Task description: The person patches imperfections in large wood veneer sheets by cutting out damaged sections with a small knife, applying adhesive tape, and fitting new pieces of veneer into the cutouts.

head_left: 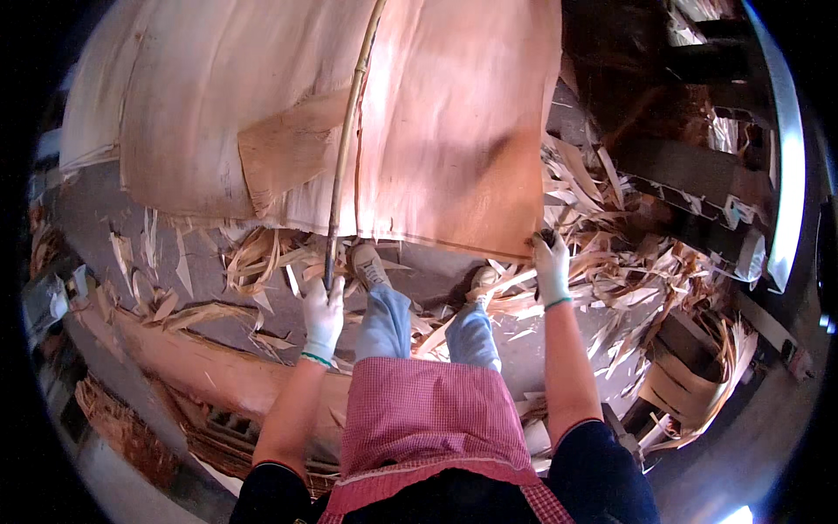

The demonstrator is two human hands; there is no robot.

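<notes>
My left hand [321, 316], in a white glove, is closed around the lower end of a long thin bamboo stick [347, 140] that reaches up and away across a large thin sheet of wood veneer [436, 122]. My right hand [550, 266], also gloved, grips the near right corner of that veneer sheet. The sheet hangs in front of me, lifted above the floor, with a torn darker patch [284, 153] on its left half. Below it my two feet in light shoes [371, 262] stand on the ground.
Curled veneer scraps and strips [628, 253] litter the grey floor [96, 210] around my feet. A low reddish ledge [201, 358] runs at the lower left. Dark machine parts and a metal rail [698, 175] stand to the right, with a curled veneer piece [690, 384] beside them.
</notes>
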